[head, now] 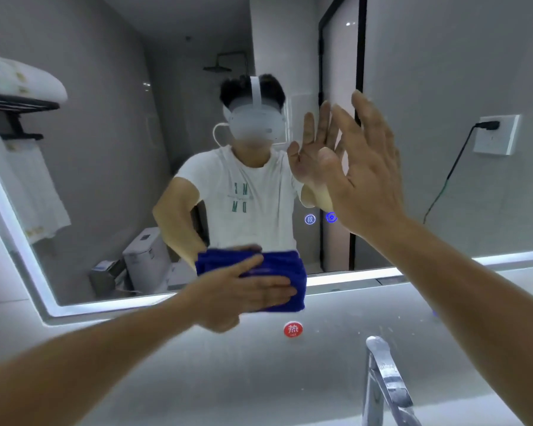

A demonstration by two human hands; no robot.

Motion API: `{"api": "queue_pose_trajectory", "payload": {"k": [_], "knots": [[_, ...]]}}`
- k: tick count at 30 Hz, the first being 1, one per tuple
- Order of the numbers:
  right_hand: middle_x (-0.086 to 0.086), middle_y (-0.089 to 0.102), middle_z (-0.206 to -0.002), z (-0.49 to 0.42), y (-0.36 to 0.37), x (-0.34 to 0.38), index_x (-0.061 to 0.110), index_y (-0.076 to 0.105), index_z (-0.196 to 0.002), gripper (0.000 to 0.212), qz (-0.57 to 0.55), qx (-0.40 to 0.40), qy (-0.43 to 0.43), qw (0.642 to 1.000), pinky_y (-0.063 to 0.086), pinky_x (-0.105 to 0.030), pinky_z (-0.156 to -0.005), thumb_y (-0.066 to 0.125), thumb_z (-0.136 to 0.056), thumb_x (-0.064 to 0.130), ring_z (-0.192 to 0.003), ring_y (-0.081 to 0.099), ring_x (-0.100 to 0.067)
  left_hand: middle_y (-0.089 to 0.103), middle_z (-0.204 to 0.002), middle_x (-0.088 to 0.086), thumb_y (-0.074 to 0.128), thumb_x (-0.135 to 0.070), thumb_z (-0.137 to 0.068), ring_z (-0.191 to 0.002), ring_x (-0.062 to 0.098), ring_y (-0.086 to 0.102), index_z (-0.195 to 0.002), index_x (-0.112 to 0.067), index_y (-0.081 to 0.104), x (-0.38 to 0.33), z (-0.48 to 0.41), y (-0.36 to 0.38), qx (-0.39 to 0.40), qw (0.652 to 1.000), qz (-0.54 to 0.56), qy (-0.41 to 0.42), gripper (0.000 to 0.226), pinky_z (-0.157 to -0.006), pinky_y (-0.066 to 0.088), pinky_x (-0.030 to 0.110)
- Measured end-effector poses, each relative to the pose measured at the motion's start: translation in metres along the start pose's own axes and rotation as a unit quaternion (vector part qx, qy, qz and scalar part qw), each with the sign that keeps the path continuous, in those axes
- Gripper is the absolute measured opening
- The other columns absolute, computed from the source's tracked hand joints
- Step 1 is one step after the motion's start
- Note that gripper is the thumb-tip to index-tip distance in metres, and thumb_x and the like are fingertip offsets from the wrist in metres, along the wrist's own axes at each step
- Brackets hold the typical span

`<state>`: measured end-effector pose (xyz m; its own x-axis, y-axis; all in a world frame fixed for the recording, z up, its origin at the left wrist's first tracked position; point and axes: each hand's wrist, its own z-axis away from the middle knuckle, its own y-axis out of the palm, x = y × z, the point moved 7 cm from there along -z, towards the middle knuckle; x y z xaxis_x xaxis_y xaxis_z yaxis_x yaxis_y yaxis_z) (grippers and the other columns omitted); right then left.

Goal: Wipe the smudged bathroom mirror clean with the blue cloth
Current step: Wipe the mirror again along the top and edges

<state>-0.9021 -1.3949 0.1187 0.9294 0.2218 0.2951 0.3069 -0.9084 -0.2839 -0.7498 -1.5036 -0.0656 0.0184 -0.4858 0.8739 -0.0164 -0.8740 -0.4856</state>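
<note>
Head: blue cloth (300, 281) pressed under left hand (243, 292).

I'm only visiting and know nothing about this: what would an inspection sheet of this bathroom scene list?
Surface: mirror, lit rim; smudges too faint to tell.
Job's things: blue cloth, folded, pressed at the mirror's lower edge.
Clutter: red sticker below the mirror; faucet lower right.
Hands: left hand flat on the cloth; right hand raised before the glass, fingers spread, contact unclear.
Cables: black cord hangs from a plug in the socket.
Surroundings: towels and toilet, seen as reflections.
</note>
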Motion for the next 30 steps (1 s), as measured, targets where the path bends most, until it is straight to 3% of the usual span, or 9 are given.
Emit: {"api": "queue_pose_trajectory", "payload": {"k": [5,8,10,13,16,21,25,27,30], "knots": [[-0.004,0.021,-0.16,-0.01,0.005,0.014,0.015,0.038,-0.147,0.055,-0.009,-0.021,-0.022,1.0,0.007,-0.029,-0.117,0.038,-0.096,0.033,-0.148,0.014,-0.018,0.014,-0.164,-0.002,0.05,-0.039,-0.082,-0.151,0.022,0.01,-0.157,-0.02,0.014,0.135,0.022,-0.048,-0.119,0.971,-0.03,-0.205,0.085,-0.12,0.004,0.053],[-0.003,0.018,-0.161,-0.007,0.011,0.02,0.016,0.033,-0.15,0.056,-0.003,-0.004,-0.017,1.0,0.007,-0.035,-0.119,0.037,-0.097,0.033,-0.148,0.01,-0.017,0.007,-0.165,0.0,0.053,-0.035,-0.085,-0.151,0.024,0.01,-0.156,-0.017,0.013,0.108,0.022,-0.038,-0.172,0.918,0.002,-0.358,0.084,-0.12,0.006,0.054],[-0.003,0.017,-0.161,0.0,0.013,0.021,0.017,0.032,-0.15,0.054,0.015,0.006,-0.031,0.999,0.001,-0.029,-0.117,0.036,-0.098,0.033,-0.148,0.009,-0.017,0.006,-0.164,0.001,0.059,-0.031,-0.082,-0.151,0.025,0.006,-0.156,-0.016,0.008,0.061,0.015,-0.017,-0.143,0.937,0.023,-0.317,0.091,-0.12,0.006,0.054],[-0.004,0.019,-0.161,0.007,0.012,0.019,0.018,0.033,-0.15,0.053,0.011,0.011,-0.036,0.999,0.002,-0.033,-0.116,0.036,-0.098,0.031,-0.148,0.01,-0.018,0.014,-0.163,0.0,0.063,-0.029,-0.079,-0.151,0.025,0.003,-0.156,-0.016,0.01,0.019,0.014,0.005,-0.045,0.996,-0.004,-0.071,0.094,-0.12,0.005,0.052],[-0.004,0.022,-0.16,0.004,0.008,0.017,0.018,0.035,-0.149,0.052,0.005,-0.003,-0.037,0.999,0.004,-0.029,-0.115,0.038,-0.098,0.03,-0.146,0.012,-0.016,0.022,-0.161,-0.003,0.069,-0.029,-0.079,-0.15,0.023,0.009,-0.155,-0.02,0.019,0.048,0.018,-0.01,-0.007,0.999,-0.008,0.046,0.092,-0.12,0.002,0.05],[-0.005,0.026,-0.158,-0.015,-0.001,0.02,0.016,0.04,-0.145,0.05,0.007,-0.04,-0.046,0.998,-0.007,-0.007,-0.107,0.04,-0.096,0.029,-0.144,0.017,-0.017,0.011,-0.163,0.0,0.04,-0.044,-0.085,-0.151,0.022,0.005,-0.156,-0.021,0.014,0.193,0.029,-0.079,-0.092,0.984,-0.09,-0.123,0.079,-0.12,0.009,0.054],[-0.002,0.02,-0.16,-0.019,-0.001,0.021,0.019,0.037,-0.147,0.054,-0.004,-0.03,-0.029,0.999,-0.009,-0.011,-0.108,0.035,-0.096,0.033,-0.147,0.013,-0.016,0.013,-0.164,0.003,0.05,-0.041,-0.087,-0.151,0.024,0.006,-0.156,-0.017,0.013,0.187,0.021,-0.086,-0.154,0.925,-0.053,-0.342,0.081,-0.119,0.011,0.057],[-0.002,0.02,-0.161,-0.019,-0.004,0.021,0.019,0.036,-0.148,0.054,-0.003,-0.035,-0.026,0.999,-0.009,-0.01,-0.109,0.034,-0.096,0.034,-0.148,0.012,-0.016,0.014,-0.163,0.004,0.057,-0.037,-0.085,-0.151,0.027,0.008,-0.155,-0.015,0.014,0.147,0.009,-0.074,-0.148,0.928,-0.03,-0.34,0.085,-0.117,0.014,0.059],[-0.002,0.02,-0.161,-0.014,-0.008,0.019,0.017,0.035,-0.149,0.054,0.011,-0.027,-0.031,0.999,-0.002,-0.018,-0.113,0.035,-0.097,0.034,-0.148,0.012,-0.015,0.012,-0.162,0.004,0.055,-0.039,-0.082,-0.15,0.026,0.01,-0.154,-0.014,0.017,0.124,0.004,-0.064,-0.094,0.979,-0.053,-0.175,0.086,-0.117,0.016,0.058]]}}
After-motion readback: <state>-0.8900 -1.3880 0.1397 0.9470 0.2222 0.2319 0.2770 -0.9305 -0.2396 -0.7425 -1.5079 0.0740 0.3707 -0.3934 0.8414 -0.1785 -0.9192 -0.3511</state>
